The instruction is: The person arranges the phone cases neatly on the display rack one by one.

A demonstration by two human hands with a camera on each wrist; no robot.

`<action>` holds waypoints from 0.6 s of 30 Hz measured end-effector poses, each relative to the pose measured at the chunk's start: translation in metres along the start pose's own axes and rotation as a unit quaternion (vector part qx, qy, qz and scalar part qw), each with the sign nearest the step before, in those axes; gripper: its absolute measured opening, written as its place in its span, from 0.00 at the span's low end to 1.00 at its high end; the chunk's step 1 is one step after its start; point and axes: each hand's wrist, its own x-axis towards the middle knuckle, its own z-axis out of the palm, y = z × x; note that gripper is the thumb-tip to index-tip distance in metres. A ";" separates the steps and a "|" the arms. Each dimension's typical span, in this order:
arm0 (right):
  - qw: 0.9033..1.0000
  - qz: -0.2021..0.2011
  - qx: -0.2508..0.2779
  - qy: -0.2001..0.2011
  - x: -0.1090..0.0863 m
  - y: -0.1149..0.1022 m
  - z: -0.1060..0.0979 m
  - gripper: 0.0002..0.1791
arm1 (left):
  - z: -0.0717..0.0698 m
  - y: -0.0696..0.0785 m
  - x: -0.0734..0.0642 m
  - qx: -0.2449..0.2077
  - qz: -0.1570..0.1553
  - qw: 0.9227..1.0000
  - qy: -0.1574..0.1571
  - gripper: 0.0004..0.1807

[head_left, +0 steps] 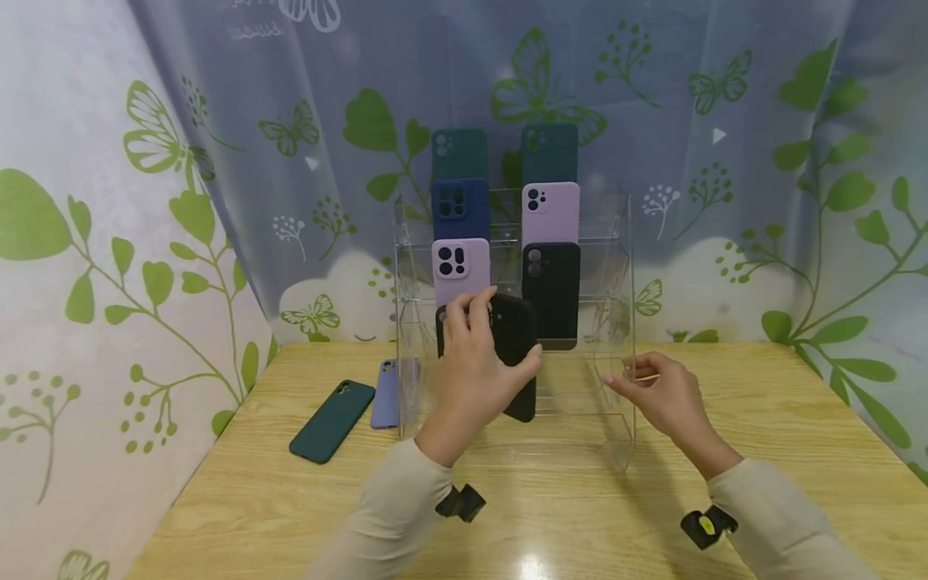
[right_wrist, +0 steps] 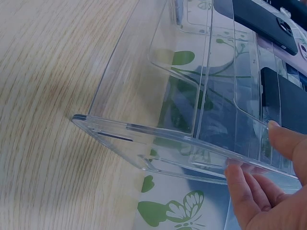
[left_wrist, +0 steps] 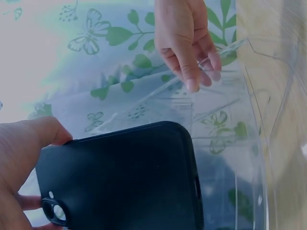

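My left hand (head_left: 473,370) grips a black phone case (left_wrist: 127,175) by its edges, tilted in front of the lower left of a clear acrylic display stand (head_left: 565,403). The thumb is on one long edge and the fingers are on the other, near the camera cutout. Behind this hand, part of another dark case (head_left: 441,334) shows in the left column. My right hand (head_left: 665,399) pinches the stand's right side panel (right_wrist: 192,141) between thumb and fingers.
Tiered cases stand in two columns: green (head_left: 460,153), blue (head_left: 464,213) and lilac (head_left: 474,278) at left; green (head_left: 551,157), lilac (head_left: 554,221) and black (head_left: 551,294) at right. A green case (head_left: 332,423) and a purple-blue case (head_left: 385,399) lie left on the wooden table (head_left: 239,499).
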 end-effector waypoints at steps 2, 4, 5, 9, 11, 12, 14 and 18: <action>1.000 0.000 0.001 0.001 0.000 0.000 0.000 0.30 | 0.009 0.004 0.002 -0.002 -0.003 1.000 0.012 0.43; 1.000 -0.002 0.000 0.003 0.000 0.001 0.000 0.30 | 0.018 0.008 0.003 0.001 -0.003 1.000 0.029 0.43; 1.000 -0.004 0.000 0.004 0.001 0.001 0.001 0.31 | 0.023 0.009 0.004 0.002 -0.004 0.999 0.037 0.43; 1.000 -0.009 -0.006 0.008 0.000 0.002 0.001 0.32 | 0.043 0.016 0.004 0.004 -0.010 0.998 0.058 0.44; 1.000 -0.010 -0.008 0.010 0.000 0.002 0.000 0.32 | 0.053 0.018 0.002 0.007 -0.017 0.998 0.066 0.44; 1.000 -0.009 -0.009 0.010 0.000 0.002 0.001 0.32 | 0.057 0.019 0.002 0.009 -0.021 0.997 0.071 0.44; 1.000 -0.008 -0.008 0.010 0.000 0.002 0.001 0.32 | 0.065 0.021 0.001 0.011 -0.030 0.996 0.080 0.44; 1.000 -0.006 -0.007 0.008 0.000 0.002 0.001 0.32 | 0.078 0.021 0.001 0.018 -0.051 0.994 0.094 0.44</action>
